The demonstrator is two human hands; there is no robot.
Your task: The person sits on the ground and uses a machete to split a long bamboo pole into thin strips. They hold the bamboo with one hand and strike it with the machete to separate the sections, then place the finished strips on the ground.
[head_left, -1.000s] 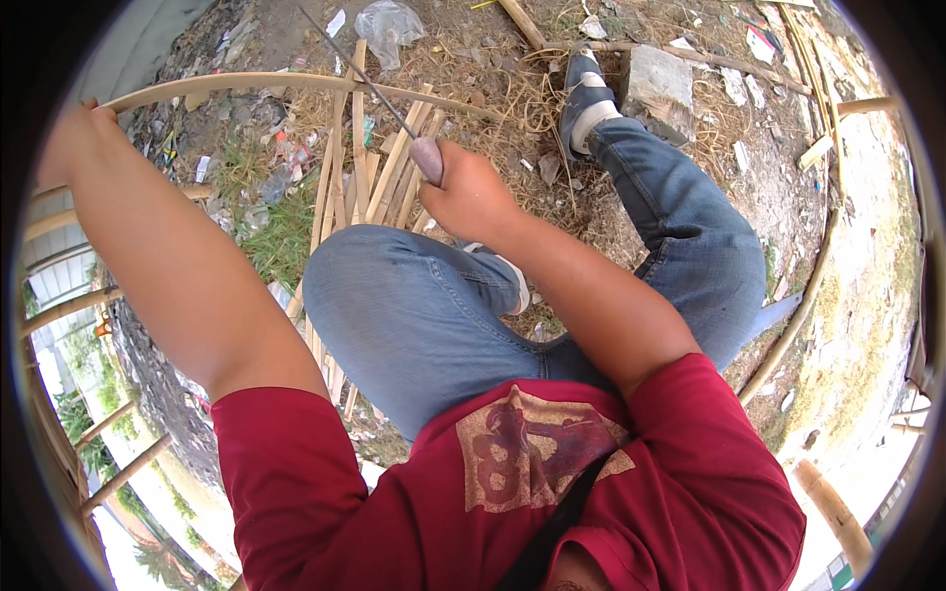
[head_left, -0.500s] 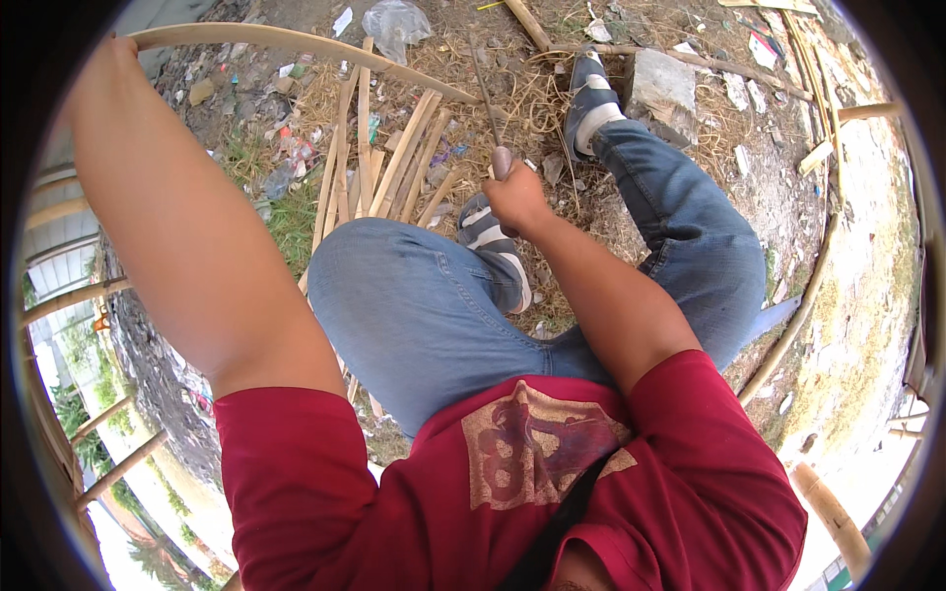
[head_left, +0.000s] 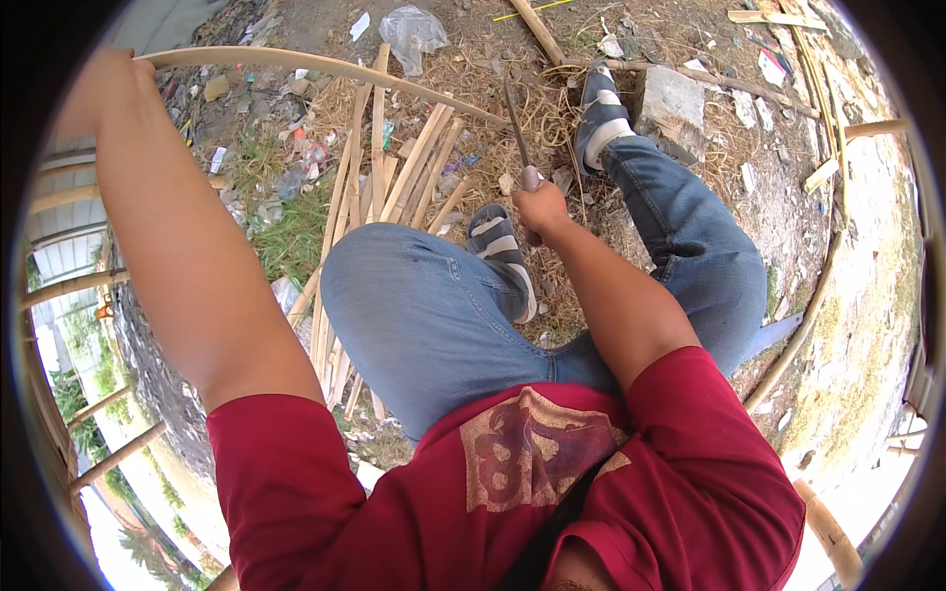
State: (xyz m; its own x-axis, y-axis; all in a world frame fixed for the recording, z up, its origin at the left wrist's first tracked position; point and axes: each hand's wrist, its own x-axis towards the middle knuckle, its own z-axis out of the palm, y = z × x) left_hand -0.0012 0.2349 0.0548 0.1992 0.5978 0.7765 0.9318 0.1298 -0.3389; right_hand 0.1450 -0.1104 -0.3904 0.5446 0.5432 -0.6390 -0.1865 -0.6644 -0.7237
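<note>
My left hand (head_left: pixel 106 84) is stretched out to the far upper left, closed around the end of a long, pale bamboo strip (head_left: pixel 315 63). The strip arcs across to the right, and its other end comes down near the blade of a knife. In my right hand (head_left: pixel 543 210), the fingers are wrapped round the handle of this long knife (head_left: pixel 517 128). Its dark, narrow blade points away from me, beside the strip's far end. Whether blade and strip touch, I cannot tell.
Several split bamboo strips (head_left: pixel 414 163) lie in a pile left of my sandalled foot (head_left: pixel 501 258). A grey stone block (head_left: pixel 673 106) sits by my other foot. Thin shavings and litter cover the ground, with a clear plastic bag (head_left: pixel 413 37) at the top. A saw blade (head_left: pixel 774 335) shows beside my right leg.
My right hand and the knife have shifted slightly right and downward in view. The whole scene sits a little lower, and both hands keep their hold.
</note>
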